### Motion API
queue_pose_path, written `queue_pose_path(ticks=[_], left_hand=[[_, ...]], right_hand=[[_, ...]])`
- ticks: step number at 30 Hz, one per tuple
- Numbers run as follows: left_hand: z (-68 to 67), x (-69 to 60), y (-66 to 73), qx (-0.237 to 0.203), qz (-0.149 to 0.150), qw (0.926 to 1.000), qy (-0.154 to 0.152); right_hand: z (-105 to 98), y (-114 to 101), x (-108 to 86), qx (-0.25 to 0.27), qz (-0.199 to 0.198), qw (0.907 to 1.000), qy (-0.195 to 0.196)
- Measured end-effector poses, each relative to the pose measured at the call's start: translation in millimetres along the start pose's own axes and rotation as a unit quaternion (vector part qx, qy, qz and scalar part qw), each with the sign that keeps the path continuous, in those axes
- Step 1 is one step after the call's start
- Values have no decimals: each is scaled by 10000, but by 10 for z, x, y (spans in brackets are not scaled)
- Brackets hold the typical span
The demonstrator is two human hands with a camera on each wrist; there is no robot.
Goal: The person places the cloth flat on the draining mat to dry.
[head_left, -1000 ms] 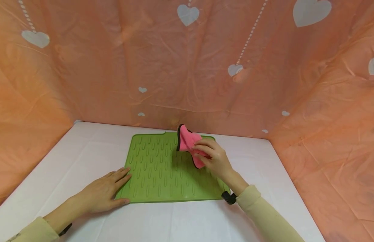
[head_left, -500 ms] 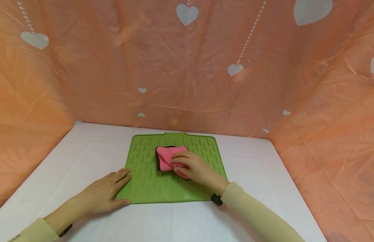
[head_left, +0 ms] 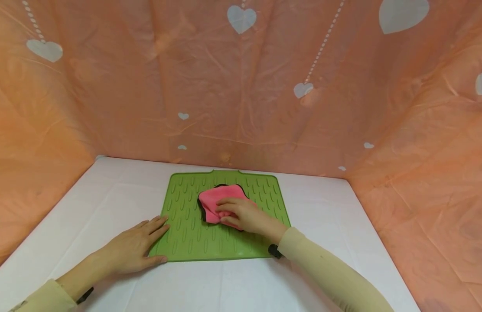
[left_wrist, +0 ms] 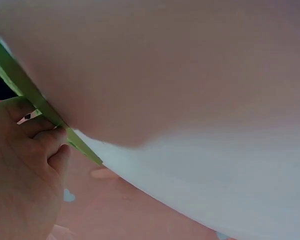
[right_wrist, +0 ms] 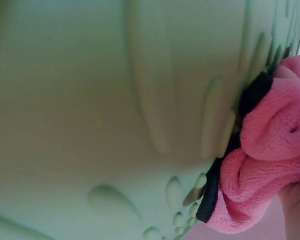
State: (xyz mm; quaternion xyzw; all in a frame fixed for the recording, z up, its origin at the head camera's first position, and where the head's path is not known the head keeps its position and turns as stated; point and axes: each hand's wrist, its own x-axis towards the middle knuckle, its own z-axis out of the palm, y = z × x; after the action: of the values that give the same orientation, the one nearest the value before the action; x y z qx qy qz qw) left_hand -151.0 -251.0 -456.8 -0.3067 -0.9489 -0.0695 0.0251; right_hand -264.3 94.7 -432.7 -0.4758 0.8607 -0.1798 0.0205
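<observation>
A green ridged drying mat (head_left: 186,234) lies flat on a white table. Over its left front edge rests my left hand (head_left: 135,249), palm down with the fingers spread and the thumb at the near corner. My right hand (head_left: 249,216) pinches a crumpled pink cloth (head_left: 221,195) with dark trim near the middle of the mat. In the right wrist view the bunched cloth (right_wrist: 270,150) touches the raised ribs of the mat (right_wrist: 90,100). The left wrist view has the left hand (left_wrist: 27,160) at the mat's edge (left_wrist: 27,82).
White tabletop (head_left: 225,286) surrounds the mat on all sides. An orange curtain (head_left: 210,86) with pale hearts stands behind the table and along both sides. A dark wrist-worn piece (head_left: 275,251) sits by the right sleeve (head_left: 327,268).
The right hand has carried the cloth leftward and down from the mat's far right part to its middle. The cloth now spreads a little wider. My left hand stays in place.
</observation>
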Motion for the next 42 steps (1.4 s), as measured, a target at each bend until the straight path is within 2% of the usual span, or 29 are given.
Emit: queue_pose_path(ticks=[5,9,11,15,18,21,25,28,35,38,42], left_hand=[[-63,88,-4,264,-38,9996,-104],[-155,209,31,326,-60,9994,-17],[-203,287,70,258,-41,9995,164],[-248,509,145,123,34,9968,793],[-241,672,194,-170,-86,9930,1164],[-227,812,244,-680,-306,9888,1293],[-227,972,294,-1331,-599,9830,1112],[-232,1067,294,-1618,-735,9798,913],[-188,1166,288,-2368,-605,9683,514],[-165,1172,308,-2497,-663,9654,351],[-130,1172,308,-2464,-767,9658,236]], right_hand=[[-54,-43,-61,329,305,9989,101],[-126,-92,-146,576,502,9962,423],[-158,-112,-204,716,509,9937,702],[-186,-91,-343,913,389,9846,1442],[-182,-13,-452,964,424,9745,1981],[-170,84,-551,974,675,9643,2368],[-132,219,-635,861,1072,9576,2530],[-103,306,-656,910,1299,9561,2463],[-25,406,-650,1214,1708,9522,2223],[5,422,-644,1165,1818,9502,2246],[15,405,-646,1078,2032,9475,2221]])
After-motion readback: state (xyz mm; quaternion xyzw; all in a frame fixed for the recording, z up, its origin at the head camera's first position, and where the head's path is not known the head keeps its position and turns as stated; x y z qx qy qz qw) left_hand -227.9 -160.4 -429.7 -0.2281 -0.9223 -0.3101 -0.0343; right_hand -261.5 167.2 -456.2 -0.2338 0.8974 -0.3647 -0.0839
